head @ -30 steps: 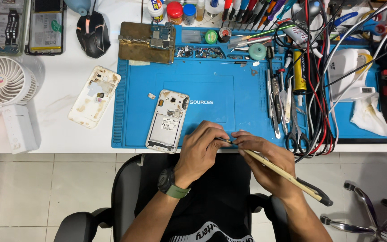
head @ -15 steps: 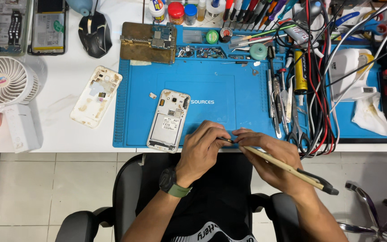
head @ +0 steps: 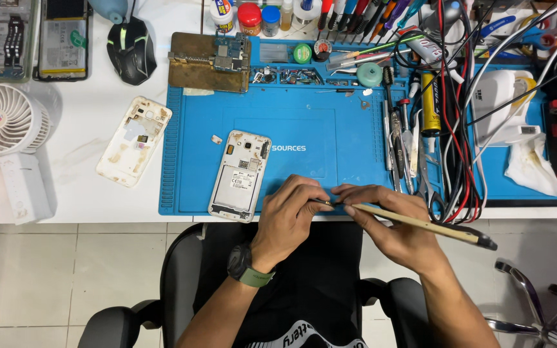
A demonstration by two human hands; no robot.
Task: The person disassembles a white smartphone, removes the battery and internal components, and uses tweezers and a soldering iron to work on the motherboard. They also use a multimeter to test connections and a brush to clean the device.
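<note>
Our left hand and right hand meet at the near edge of the blue mat. Right grip closed on a long brush-like tool. Left fingertips pinch a tiny part at the tool's tip; too small to identify. Opened white phone lies just left, on the mat. Back cover on the tabletop, apart.

Blue mat, white phone, tan brush, green watch strap.
</note>
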